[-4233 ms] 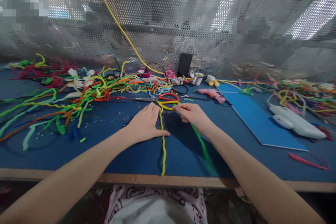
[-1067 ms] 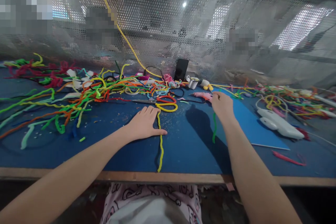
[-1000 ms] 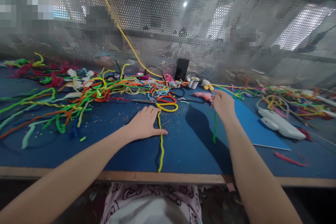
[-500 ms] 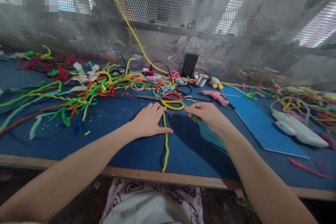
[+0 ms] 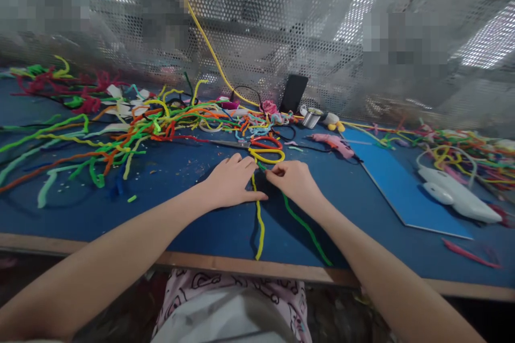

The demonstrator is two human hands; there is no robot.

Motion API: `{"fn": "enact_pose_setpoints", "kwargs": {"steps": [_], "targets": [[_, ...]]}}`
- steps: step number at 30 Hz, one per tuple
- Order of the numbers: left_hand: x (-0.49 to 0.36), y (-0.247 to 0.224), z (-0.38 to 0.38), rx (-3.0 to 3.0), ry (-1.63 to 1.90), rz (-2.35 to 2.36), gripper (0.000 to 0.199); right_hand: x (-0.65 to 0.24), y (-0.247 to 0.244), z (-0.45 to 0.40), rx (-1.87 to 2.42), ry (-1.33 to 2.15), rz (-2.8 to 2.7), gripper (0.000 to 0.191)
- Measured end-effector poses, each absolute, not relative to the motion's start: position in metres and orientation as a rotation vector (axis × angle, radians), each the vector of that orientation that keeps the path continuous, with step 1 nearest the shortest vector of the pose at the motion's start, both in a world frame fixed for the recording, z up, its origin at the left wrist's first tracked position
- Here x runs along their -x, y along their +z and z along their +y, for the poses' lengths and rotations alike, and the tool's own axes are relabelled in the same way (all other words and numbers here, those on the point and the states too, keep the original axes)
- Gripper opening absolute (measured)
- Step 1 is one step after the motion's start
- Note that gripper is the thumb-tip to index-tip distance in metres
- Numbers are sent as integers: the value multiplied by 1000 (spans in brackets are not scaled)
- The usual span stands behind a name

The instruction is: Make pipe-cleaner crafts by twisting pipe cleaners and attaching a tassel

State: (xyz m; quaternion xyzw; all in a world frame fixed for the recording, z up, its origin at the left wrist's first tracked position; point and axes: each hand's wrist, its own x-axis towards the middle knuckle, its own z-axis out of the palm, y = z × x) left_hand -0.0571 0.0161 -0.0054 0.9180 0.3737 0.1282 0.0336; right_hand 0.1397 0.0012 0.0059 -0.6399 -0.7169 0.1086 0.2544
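Note:
A yellow pipe cleaner (image 5: 260, 225) runs from under my left hand (image 5: 231, 181) toward the table's front edge. That hand lies palm down with its thumb apart from the fingers, pressing on the yellow strand. Close to its fingertips, my right hand (image 5: 293, 182) pinches a green pipe cleaner (image 5: 306, 226), whose free length trails down to the right. Just beyond both hands lie scissors (image 5: 267, 156) with red and yellow handles, blades pointing left. The spot where the two strands come near each other is partly hidden by the fingers.
A tangle of coloured pipe cleaners (image 5: 161, 126) spreads over the left and back. At the right are a pink glue gun (image 5: 333, 143), a blue board (image 5: 396, 193) and a white device (image 5: 458, 195). A black phone (image 5: 294, 93) leans near a metal spool (image 5: 311, 118).
My right hand has moved left and closer to my left hand, drawing the green strand with it. The green strand's free end now rests nearer the front edge.

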Motion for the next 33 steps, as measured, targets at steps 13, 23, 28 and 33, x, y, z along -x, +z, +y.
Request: {"fn": "enact_pose_setpoints", "kwargs": {"steps": [13,23,28,33], "targets": [[57,-8,16,-2849,434,1135,72,-124,6,16,1878,124,-2006,23],[54,-12,16,-2767,528,1232,82,-132,9,19,1699,167,-2220,27],[54,-12,16,-2714,517,1262,78,-148,-1,23,1555,586,-2032,16],[56,-9,19,-2650,542,1235,49,-146,-5,22,1518,553,-2025,16]]}}
